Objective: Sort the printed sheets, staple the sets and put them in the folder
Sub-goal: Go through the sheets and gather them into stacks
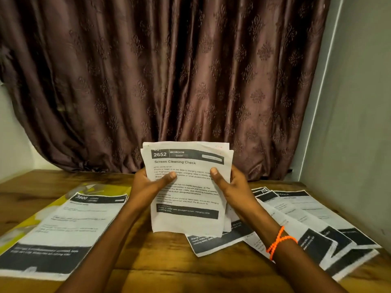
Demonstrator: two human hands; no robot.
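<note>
A: Head view: small stack of white printed sheets (186,187) held upright above the brown wooden table (160,259), top page headed "2652 BEDROOM, Screen Cleaning Check".

B: Gripped how?

A: Left hand (148,187) curled round the left edge, thumb pressed on the front page. Right hand (230,185) curled round the right edge, thumb likewise on the print. Orange beaded bracelet (279,242) on the right wrist.

B: And around that?

A: Fanned spread of overlapping printed pages (306,225) flat on the table to the right, partly beneath the held stack. To the left, single printed page numbered 3800 (69,229) lying on a yellow flat folder (27,220). Behind, brown patterned curtain (169,70).
</note>
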